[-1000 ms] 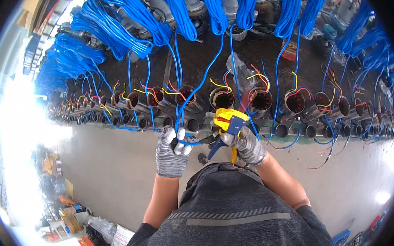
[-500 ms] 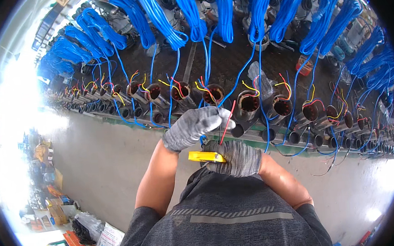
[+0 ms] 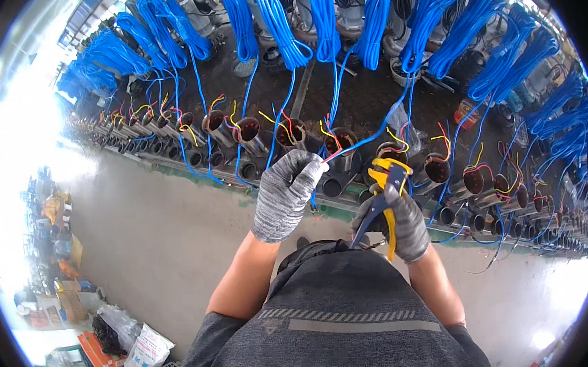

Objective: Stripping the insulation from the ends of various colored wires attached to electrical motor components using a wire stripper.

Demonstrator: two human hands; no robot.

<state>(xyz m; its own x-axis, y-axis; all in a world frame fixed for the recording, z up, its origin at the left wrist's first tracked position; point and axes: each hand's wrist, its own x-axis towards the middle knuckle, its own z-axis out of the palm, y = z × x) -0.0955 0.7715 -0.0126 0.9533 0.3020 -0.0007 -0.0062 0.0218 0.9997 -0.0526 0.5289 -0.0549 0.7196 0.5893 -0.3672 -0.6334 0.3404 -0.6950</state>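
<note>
My left hand (image 3: pixel 286 194), in a grey knit glove, pinches the end of a blue cable (image 3: pixel 371 138) whose red inner wire (image 3: pixel 333 157) shows at the fingertips. My right hand (image 3: pixel 408 227), gloved too, is wrapped round a yellow and dark blue wire stripper (image 3: pixel 389 177). The tool's head points up and away from me, to the right of the cable end and apart from it. Just beyond my left fingertips, an upright metal tube (image 3: pixel 340 140) has yellow, red and blue wires sticking out of its mouth.
More metal tubes (image 3: pixel 437 169) with coloured wires stand in a long curved row along the bench edge. Coiled blue cables (image 3: pixel 276 23) lie behind them across the dark benchtop (image 3: pixel 369 91). White sacks (image 3: pixel 148 352) and boxes lie on the floor at lower left.
My hands have moved apart. The left now pinches a blue cable's end; the right has swung the stripper upright and to the right. The view has shifted slightly.
</note>
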